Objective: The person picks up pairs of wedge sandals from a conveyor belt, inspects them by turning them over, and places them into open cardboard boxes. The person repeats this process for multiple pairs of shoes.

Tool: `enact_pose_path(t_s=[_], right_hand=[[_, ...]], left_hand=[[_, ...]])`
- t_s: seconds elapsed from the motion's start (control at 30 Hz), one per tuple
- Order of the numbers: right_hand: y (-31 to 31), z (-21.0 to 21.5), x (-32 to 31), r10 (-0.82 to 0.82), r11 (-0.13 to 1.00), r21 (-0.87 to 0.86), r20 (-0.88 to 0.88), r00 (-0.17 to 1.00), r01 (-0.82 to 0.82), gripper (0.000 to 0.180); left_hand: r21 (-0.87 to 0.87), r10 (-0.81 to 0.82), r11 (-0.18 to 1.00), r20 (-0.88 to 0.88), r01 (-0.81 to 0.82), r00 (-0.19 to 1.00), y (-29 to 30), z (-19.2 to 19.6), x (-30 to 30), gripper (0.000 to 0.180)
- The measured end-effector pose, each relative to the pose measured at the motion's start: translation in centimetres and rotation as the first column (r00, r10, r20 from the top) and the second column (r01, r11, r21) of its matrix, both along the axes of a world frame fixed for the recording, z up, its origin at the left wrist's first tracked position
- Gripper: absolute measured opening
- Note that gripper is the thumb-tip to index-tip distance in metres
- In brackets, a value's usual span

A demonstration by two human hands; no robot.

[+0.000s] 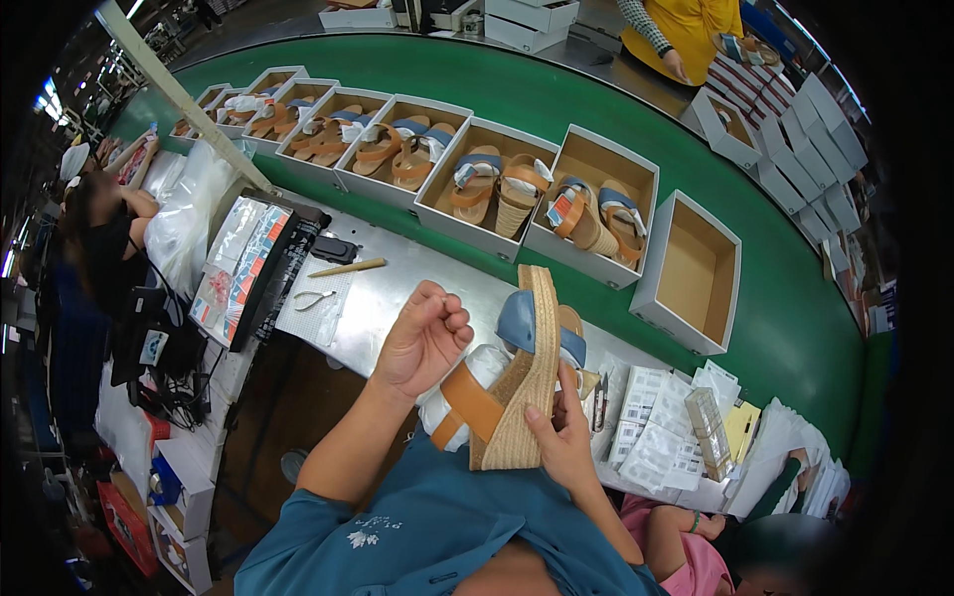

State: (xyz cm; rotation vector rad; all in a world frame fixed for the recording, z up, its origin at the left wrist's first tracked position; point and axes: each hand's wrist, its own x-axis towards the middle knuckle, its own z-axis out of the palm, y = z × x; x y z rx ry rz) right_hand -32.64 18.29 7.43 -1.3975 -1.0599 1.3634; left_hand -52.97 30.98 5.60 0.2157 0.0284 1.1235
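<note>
Head view, looking down: a wedge sandal (517, 387) with a woven straw-coloured sole, tan ankle strap and blue toe band is held on its side just above the near edge of the metal counter (397, 288), sole turned to the person's right. White stuffing paper (477, 370) bulges out between the straps. The right hand (564, 437) grips the wedge heel, thumb pressed on the woven side, fingers wrapped behind. The left hand (422, 343) is closed into a loose fist beside the blue band; whether it pinches anything cannot be told. To do this well, it seems wise to keep the right-hand grip firm on the heel so the shoe stays steady while the left hand works at the straps and paper.

Sheets of small labels (656, 417) lie on the counter to the right. Farther off on it are small snips (313, 298) and a wooden stick (346, 267). Beyond the counter's far edge, a green conveyor belt (795, 328) carries a row of open boxes, most holding paired sandals; the nearest empty box (691, 273) sits at the right end.
</note>
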Motion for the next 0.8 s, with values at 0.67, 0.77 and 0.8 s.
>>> enact_pose_path(t_s=[0.67,0.77,0.8], right_hand=[[-0.4,-0.2,-0.6,0.021,0.999,0.03,0.111,0.994,-0.024,0.076],[-0.3,-0.1,-0.7,0.023,0.999,0.029,0.132,0.991,-0.028,0.076],[-0.4,-0.1,-0.6,0.026,0.999,0.027,0.137,0.99,-0.03,0.076]], left_hand=[[0.409,0.245,0.91,-0.662,0.068,0.709,-0.7,4.0,-0.2,0.015],[0.459,0.29,0.882,-0.704,0.104,0.648,-0.6,4.8,-0.2,0.012],[0.483,0.314,0.866,-0.729,0.133,0.608,-0.5,5.2,-0.1,0.01]])
